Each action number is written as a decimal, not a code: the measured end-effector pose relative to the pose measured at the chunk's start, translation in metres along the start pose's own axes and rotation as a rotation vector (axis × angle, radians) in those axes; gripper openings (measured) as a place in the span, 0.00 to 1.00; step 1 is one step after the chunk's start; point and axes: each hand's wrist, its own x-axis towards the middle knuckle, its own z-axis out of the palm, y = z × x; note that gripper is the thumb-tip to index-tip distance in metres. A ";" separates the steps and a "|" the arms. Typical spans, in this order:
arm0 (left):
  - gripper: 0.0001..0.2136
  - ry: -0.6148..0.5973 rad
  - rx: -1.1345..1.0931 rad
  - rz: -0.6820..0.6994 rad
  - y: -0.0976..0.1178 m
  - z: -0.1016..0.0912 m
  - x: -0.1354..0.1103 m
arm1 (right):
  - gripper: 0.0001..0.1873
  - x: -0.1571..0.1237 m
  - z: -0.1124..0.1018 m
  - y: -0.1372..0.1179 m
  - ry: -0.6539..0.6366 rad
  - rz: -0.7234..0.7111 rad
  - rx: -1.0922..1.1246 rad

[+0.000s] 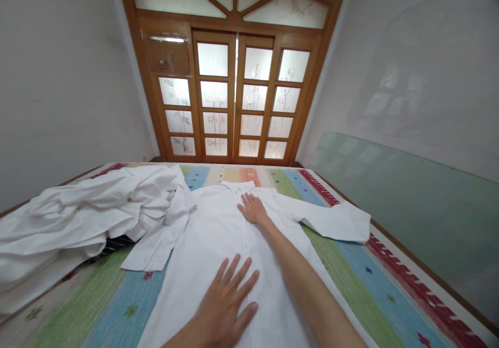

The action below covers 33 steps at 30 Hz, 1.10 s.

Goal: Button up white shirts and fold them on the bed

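Note:
A white long-sleeved shirt lies front up and spread out, its collar at the far end and its button strip running toward me. My left hand rests on the lower front of the shirt, fingers spread. Farther up, just below the collar, my right hand lies flat on the chest with its fingers stretched out. One sleeve reaches out to the right. The other sleeve bends down along the left side. Neither hand grips anything.
Under the shirt is a striped, colourful cover. A heap of white clothes lies at the left, with a dark striped piece beneath it. Behind stands a wooden door with glass panes. A pale green panel leans along the right wall.

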 end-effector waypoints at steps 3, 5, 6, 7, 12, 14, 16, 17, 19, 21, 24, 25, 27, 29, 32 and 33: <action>0.29 0.012 0.026 -0.002 0.001 0.001 0.000 | 0.36 0.001 -0.002 -0.001 -0.050 0.014 0.026; 0.29 -0.004 0.038 -0.004 0.001 0.000 0.000 | 0.36 0.001 -0.003 -0.001 -0.069 0.011 0.037; 0.29 -0.013 0.042 -0.008 0.001 0.000 0.000 | 0.36 0.002 -0.003 -0.001 -0.076 0.010 0.042; 0.29 -0.018 0.043 -0.011 0.002 -0.001 0.001 | 0.36 0.002 -0.004 0.000 -0.083 0.008 0.046; 0.29 -0.031 0.016 -0.037 0.004 -0.004 0.000 | 0.37 0.003 -0.006 0.018 -0.135 -0.047 0.040; 0.29 -0.034 -0.007 -0.041 0.004 -0.005 0.000 | 0.37 0.001 -0.007 0.034 -0.138 -0.029 0.024; 0.29 -0.046 -0.030 -0.044 0.004 -0.006 0.000 | 0.37 0.000 -0.007 0.054 -0.116 0.019 0.006; 0.29 -0.056 -0.040 -0.045 0.004 -0.006 0.000 | 0.36 0.000 -0.008 0.065 -0.102 0.037 -0.001; 0.30 -0.071 -0.054 -0.048 0.003 -0.007 0.000 | 0.35 0.001 -0.010 0.086 -0.091 0.039 0.001; 0.29 -0.066 -0.063 -0.051 0.003 -0.008 0.000 | 0.32 0.003 -0.013 0.107 -0.094 -0.002 0.033; 0.29 -0.051 -0.067 -0.047 0.003 -0.008 0.000 | 0.27 0.003 -0.016 0.138 -0.021 -0.005 0.109; 0.30 -0.048 -0.065 -0.045 0.002 -0.008 0.000 | 0.27 0.001 -0.016 0.147 -0.002 0.024 0.115; 0.30 -0.045 -0.063 -0.042 0.002 -0.008 0.000 | 0.27 -0.006 -0.016 0.165 0.026 0.075 0.111; 0.30 -0.043 -0.066 -0.041 0.003 -0.008 0.000 | 0.26 -0.014 -0.015 0.178 0.072 0.113 0.099; 0.29 -0.056 -0.072 -0.037 0.003 -0.008 -0.002 | 0.24 -0.024 -0.017 0.193 0.175 0.235 0.044; 0.29 -0.066 -0.073 -0.032 0.002 -0.008 -0.002 | 0.23 -0.027 -0.019 0.197 0.197 0.283 0.016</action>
